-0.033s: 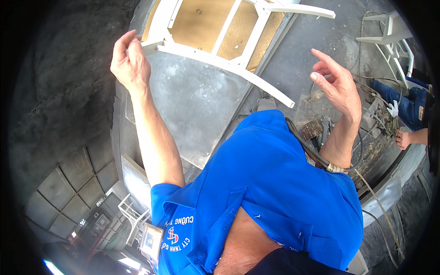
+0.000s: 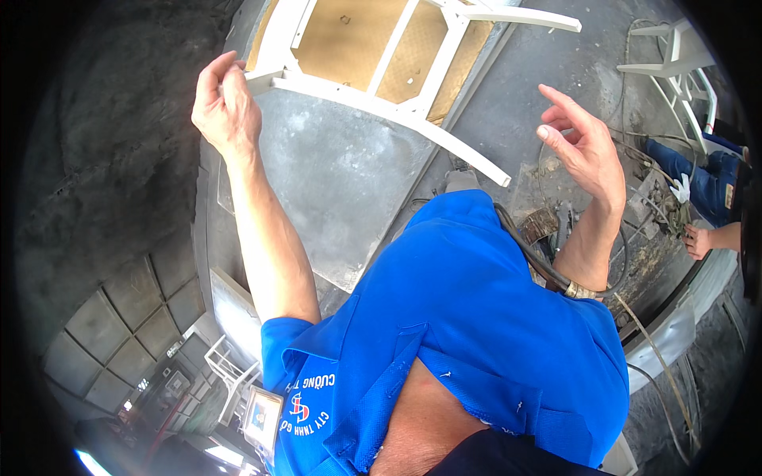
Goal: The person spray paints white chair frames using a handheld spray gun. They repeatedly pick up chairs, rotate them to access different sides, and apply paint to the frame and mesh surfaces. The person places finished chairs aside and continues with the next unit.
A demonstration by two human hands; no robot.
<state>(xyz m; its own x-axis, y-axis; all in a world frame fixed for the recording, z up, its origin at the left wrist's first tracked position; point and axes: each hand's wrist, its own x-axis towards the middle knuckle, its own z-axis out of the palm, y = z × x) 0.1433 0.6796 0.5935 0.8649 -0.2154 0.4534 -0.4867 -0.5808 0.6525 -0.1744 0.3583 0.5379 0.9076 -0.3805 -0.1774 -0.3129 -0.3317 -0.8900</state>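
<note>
A white chair frame (image 2: 341,94) lies on its side on a cardboard-covered grey worktop, its curved legs pointing toward the right. At its left end my left hand (image 2: 230,111) is closed, fingers curled over the edge of a white rail; the fingertips are partly hidden. My right hand (image 2: 583,147) is raised to the right of the chair frame, apart from it. Its fingers are bent loosely and spread, the thumb stands away from them, and nothing is in the palm. A dark hose (image 2: 530,247) with a metal fitting passes by my right forearm.
Brown cardboard (image 2: 337,47) lies beneath the chair frame on the grey worktop (image 2: 325,174). More white chairs (image 2: 675,59) stand at the far right. A co-worker's hand (image 2: 698,241) and jeans (image 2: 706,178) show at the right edge. Cables and dirty metal parts lie near there.
</note>
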